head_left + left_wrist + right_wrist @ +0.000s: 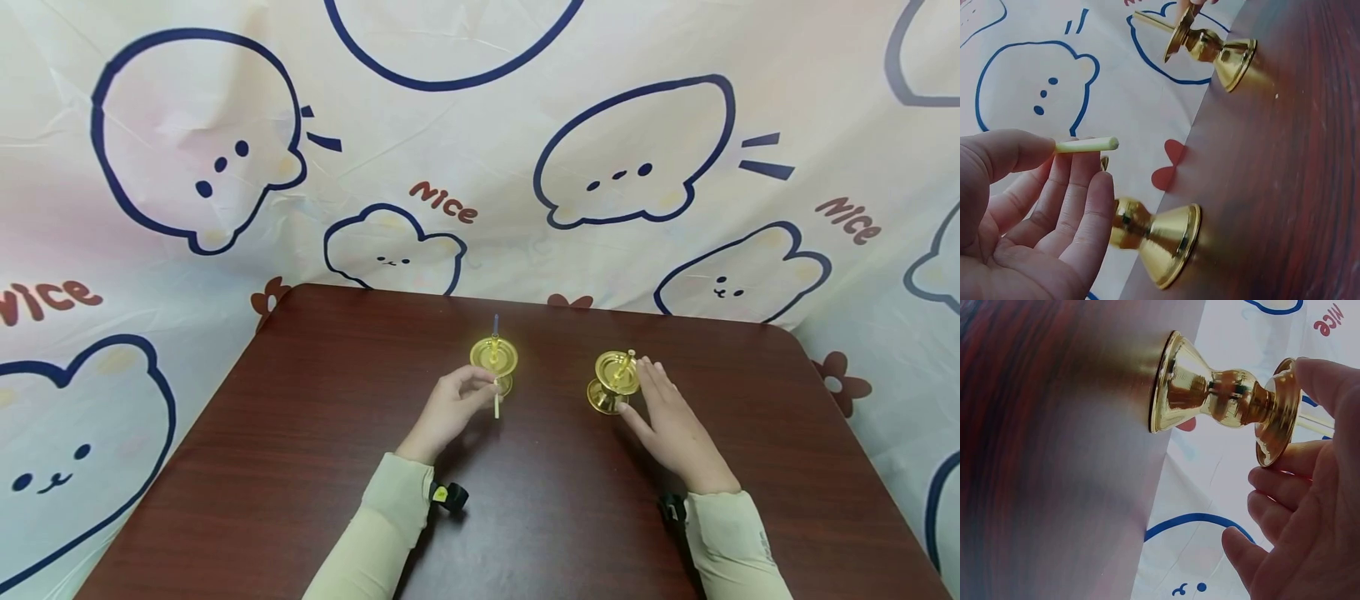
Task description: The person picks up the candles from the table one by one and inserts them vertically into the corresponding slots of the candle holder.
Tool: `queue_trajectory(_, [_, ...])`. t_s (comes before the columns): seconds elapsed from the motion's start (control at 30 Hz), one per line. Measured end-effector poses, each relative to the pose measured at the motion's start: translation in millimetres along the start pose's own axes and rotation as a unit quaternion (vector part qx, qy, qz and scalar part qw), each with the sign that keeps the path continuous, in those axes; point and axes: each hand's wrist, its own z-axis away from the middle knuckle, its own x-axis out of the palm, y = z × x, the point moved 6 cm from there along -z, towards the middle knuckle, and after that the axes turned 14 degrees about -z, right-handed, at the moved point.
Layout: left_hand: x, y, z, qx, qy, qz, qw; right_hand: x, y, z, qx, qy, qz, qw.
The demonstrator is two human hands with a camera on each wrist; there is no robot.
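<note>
In the head view my left hand [450, 408] pinches a short, thin pale-yellow stick [1088, 145] between thumb and fingers. Just beyond it stands one gold candle holder [506, 354], its lower part showing in the left wrist view. A slim rod [496, 325] with a bluish upper end rises over that holder's dish. My right hand [675, 433] holds the second gold candle holder [1229, 397] by its dish, thumb at one side of the rim and fingers at the other. A slim gold rod [1155, 21] rises from this dish. The second holder's foot rests on the table.
The dark reddish-brown wooden table [555, 517] spreads under both hands. A pale cloth [495, 142] printed with blue bear outlines hangs behind it and at its sides. Dark straps with small devices [450, 497] sit at both wrists.
</note>
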Motion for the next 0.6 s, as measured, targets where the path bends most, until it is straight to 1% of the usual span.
queue_trajectory(0.27, [7.1, 8.4, -3.4, -0.009, -0.007, 0.028, 0.9995, 0.7, 2, -1, 0.003, -0.005, -0.003, 1.000])
queue_trajectory(0.6, [18.1, 17.7, -11.5, -0.013, -0.031, 0.013, 0.9994, 2.3, 2, -2, 0.013, -0.010, -0.005, 1.000])
